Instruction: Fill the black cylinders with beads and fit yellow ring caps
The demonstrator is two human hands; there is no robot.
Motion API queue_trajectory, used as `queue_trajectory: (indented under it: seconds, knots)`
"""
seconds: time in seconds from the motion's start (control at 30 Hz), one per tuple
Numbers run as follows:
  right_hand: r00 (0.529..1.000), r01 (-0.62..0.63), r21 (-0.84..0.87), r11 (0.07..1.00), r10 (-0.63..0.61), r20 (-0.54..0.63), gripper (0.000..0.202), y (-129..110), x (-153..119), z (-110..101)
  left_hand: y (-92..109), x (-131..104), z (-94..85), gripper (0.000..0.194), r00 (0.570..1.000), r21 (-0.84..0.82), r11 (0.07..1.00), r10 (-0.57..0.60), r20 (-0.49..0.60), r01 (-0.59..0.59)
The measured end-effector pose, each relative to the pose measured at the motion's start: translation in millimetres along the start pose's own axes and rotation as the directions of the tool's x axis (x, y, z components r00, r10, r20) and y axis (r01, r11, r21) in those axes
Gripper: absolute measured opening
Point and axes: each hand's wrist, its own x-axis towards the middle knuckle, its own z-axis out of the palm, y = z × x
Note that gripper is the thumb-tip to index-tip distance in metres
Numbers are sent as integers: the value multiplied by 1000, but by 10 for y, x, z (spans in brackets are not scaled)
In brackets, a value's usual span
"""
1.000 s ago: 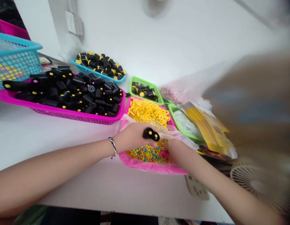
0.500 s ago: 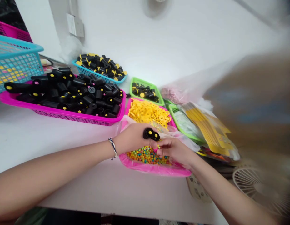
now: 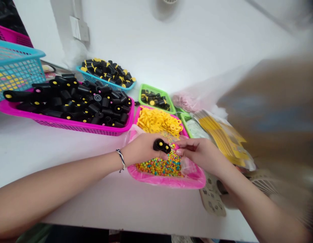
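My left hand (image 3: 143,146), with a braided bracelet at the wrist, is closed around two black plastic cylinders (image 3: 160,145) whose ends show yellow dots. To its right, my right hand (image 3: 205,153) pinches a small pink scoop (image 3: 176,146) that carries a few coloured beads. The scoop is close beside the cylinders; whether they touch, I cannot tell. Below both hands lie many small multicoloured beads (image 3: 159,167) in a pink tray (image 3: 166,182) lined with clear plastic.
Behind the bead tray are yellow rings (image 3: 159,119). A magenta basket (image 3: 80,127) of black cylinders stands left. Further back are a blue basket (image 3: 106,81) and a green basket (image 3: 169,101) of black-and-yellow parts. Yellow packaging (image 3: 214,131) lies right, near a fan (image 3: 265,184).
My right hand has risen slightly from the beads and moved right, bringing the pink scoop up with beads in it. My left hand keeps hold of the black cylinders.
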Motion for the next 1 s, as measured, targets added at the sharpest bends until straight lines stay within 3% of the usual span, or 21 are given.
queue_trajectory:
  seconds: [0.23,0.43,0.6,0.83,0.93,1.0]
  knots:
    - [981,140,-324,936,-175,-81,24,-69,-20,-33,-17,2,13,34,1000,-15,1000,24,3,-24]
    - [969,166,-439,883,-230,-95,24,-112,-32,-8,-9,3,13,37,1000,-16,1000,6,5,-6]
    - [973,158,-415,896,-213,-87,29,-96,-26,-2,-4,3,13,36,1000,-47,999,9,8,-8]
    - [989,70,-180,981,-92,-115,22,-82,9,-30,22,-1,-1,29,999,-65,998,21,24,-19]
    - [968,172,-247,954,-211,-138,22,-188,17,4,27,2,-5,26,999,-19,1000,8,46,-7]
    - [915,276,-379,883,-362,-179,24,-257,19,44,31,2,-7,26,998,6,1000,-6,59,6]
